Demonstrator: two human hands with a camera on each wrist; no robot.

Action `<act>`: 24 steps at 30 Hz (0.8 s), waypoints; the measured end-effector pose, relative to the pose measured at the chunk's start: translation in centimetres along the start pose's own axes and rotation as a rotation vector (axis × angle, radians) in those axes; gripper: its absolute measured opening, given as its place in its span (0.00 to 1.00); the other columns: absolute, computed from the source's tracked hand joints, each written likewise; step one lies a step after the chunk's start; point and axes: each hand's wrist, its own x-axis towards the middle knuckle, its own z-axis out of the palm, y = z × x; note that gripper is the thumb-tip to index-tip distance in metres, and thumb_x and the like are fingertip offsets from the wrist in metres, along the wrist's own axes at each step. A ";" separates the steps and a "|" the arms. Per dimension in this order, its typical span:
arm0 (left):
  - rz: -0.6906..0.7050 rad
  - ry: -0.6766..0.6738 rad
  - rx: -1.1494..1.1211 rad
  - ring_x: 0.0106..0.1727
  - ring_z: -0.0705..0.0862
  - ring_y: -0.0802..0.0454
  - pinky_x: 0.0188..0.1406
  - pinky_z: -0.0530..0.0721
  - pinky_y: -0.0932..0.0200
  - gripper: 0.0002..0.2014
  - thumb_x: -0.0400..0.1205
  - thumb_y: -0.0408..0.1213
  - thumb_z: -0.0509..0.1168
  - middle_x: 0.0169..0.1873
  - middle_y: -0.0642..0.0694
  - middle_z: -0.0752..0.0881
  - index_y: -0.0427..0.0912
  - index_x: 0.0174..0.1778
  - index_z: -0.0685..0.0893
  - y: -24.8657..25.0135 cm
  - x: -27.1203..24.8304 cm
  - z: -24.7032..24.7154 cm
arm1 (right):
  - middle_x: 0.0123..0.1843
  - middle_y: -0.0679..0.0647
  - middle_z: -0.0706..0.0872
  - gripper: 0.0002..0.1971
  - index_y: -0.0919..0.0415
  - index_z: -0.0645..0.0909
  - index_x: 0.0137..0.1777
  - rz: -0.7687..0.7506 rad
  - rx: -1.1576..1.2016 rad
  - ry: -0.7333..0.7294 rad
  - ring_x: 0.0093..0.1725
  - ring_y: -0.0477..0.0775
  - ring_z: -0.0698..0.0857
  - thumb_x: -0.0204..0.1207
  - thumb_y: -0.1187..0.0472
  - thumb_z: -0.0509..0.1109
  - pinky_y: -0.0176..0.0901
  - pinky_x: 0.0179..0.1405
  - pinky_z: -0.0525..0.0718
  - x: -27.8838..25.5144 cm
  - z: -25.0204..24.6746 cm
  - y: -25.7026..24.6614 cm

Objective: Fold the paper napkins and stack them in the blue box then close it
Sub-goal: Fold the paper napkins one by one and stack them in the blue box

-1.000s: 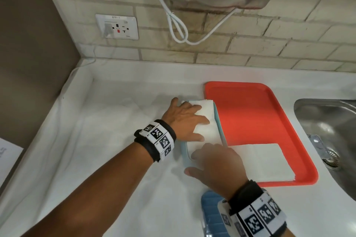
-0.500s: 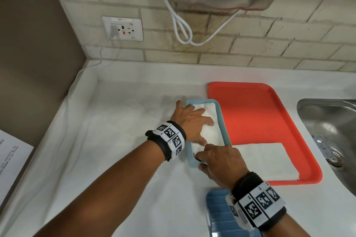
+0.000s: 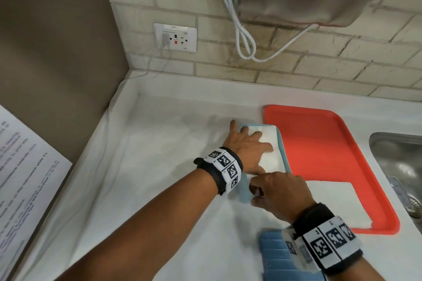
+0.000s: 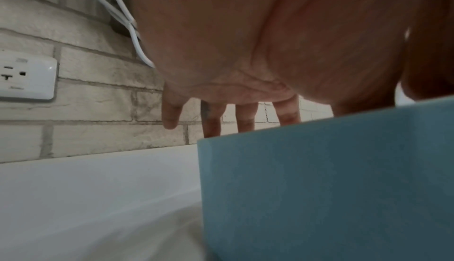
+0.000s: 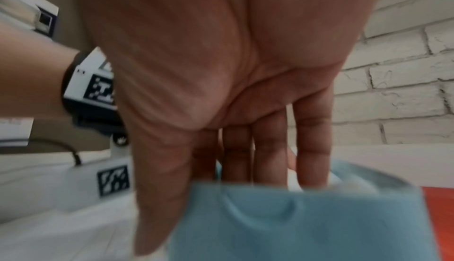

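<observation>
Napkin being tucked into the blue box; lid not yet on

In the middle of the head view the blue box (image 3: 243, 191) stood on the white surface (image 3: 141, 189), just left of the red tray (image 3: 319, 143), with a folded napkin (image 3: 271, 148) already inside. The left hand (image 3: 246, 148) lay flat with straight fingers pressing that napkin down, while the right hand (image 3: 280, 191) at the box's near end had its fingers reaching down inside the rim, the thumb outside; whether it pinched anything I cannot tell. One more napkin (image 3: 338, 203) lay on the tray at lower right, and the lid (image 3: 274, 255) lay at the bottom edge, so stacking and closing remained. Compared with a second ago, the napkin sat lower in the box, its far rim now showing.
</observation>
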 end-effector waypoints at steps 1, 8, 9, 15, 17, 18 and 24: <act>0.001 0.025 -0.031 0.87 0.59 0.36 0.83 0.44 0.19 0.35 0.81 0.71 0.62 0.89 0.48 0.62 0.70 0.85 0.63 -0.3 -0.4 -0.2 | 0.55 0.40 0.88 0.17 0.41 0.79 0.59 0.018 0.047 -0.004 0.53 0.49 0.87 0.78 0.34 0.67 0.42 0.43 0.75 -0.1 -0.7 -0.1; -0.187 0.613 -0.883 0.53 0.88 0.60 0.55 0.86 0.52 0.17 0.83 0.50 0.72 0.66 0.58 0.83 0.59 0.69 0.82 -6.8 -9.3 2.5 | 0.41 0.33 0.88 0.13 0.38 0.83 0.45 -0.063 0.549 0.344 0.38 0.38 0.87 0.75 0.33 0.67 0.46 0.38 0.84 0.9 -5.2 -3.9; -0.254 0.635 -0.994 0.45 0.87 0.64 0.51 0.87 0.54 0.13 0.83 0.49 0.73 0.60 0.61 0.86 0.58 0.63 0.85 -7.8 -11.1 3.7 | 0.41 0.34 0.88 0.12 0.39 0.83 0.45 -0.087 0.621 0.323 0.38 0.38 0.87 0.76 0.33 0.68 0.46 0.39 0.84 1.9 -4.9 -5.2; -0.621 0.654 -1.234 0.36 0.90 0.59 0.49 0.90 0.50 0.04 0.84 0.42 0.75 0.38 0.62 0.90 0.51 0.43 0.89 -12.6 -19.0 11.2 | 0.73 0.50 0.77 0.29 0.51 0.75 0.77 0.032 0.487 0.049 0.67 0.58 0.83 0.79 0.39 0.70 0.53 0.64 0.82 11.6 -0.1 -11.9; -0.683 0.668 -1.312 0.36 0.90 0.56 0.49 0.91 0.42 0.08 0.80 0.49 0.75 0.38 0.57 0.91 0.49 0.42 0.89 -13.5 -20.3 12.5 | 0.79 0.54 0.70 0.37 0.56 0.68 0.81 0.097 0.456 0.020 0.74 0.62 0.76 0.77 0.37 0.72 0.57 0.66 0.81 14.3 0.7 -13.0; -0.692 0.677 -1.329 0.37 0.90 0.55 0.49 0.91 0.40 0.12 0.76 0.56 0.73 0.38 0.56 0.91 0.51 0.41 0.89 -13.8 -20.8 12.8 | 0.80 0.55 0.68 0.40 0.58 0.66 0.81 0.126 0.443 0.022 0.76 0.63 0.72 0.76 0.36 0.73 0.59 0.66 0.80 15.5 0.9 -13.2; -0.688 0.651 -1.385 0.37 0.91 0.53 0.48 0.90 0.47 0.12 0.77 0.55 0.74 0.39 0.55 0.92 0.50 0.43 0.89 -14.0 -21.8 13.0 | 0.77 0.56 0.71 0.47 0.52 0.68 0.81 0.212 0.322 0.038 0.76 0.64 0.68 0.67 0.28 0.75 0.61 0.67 0.75 18.3 1.6 -13.0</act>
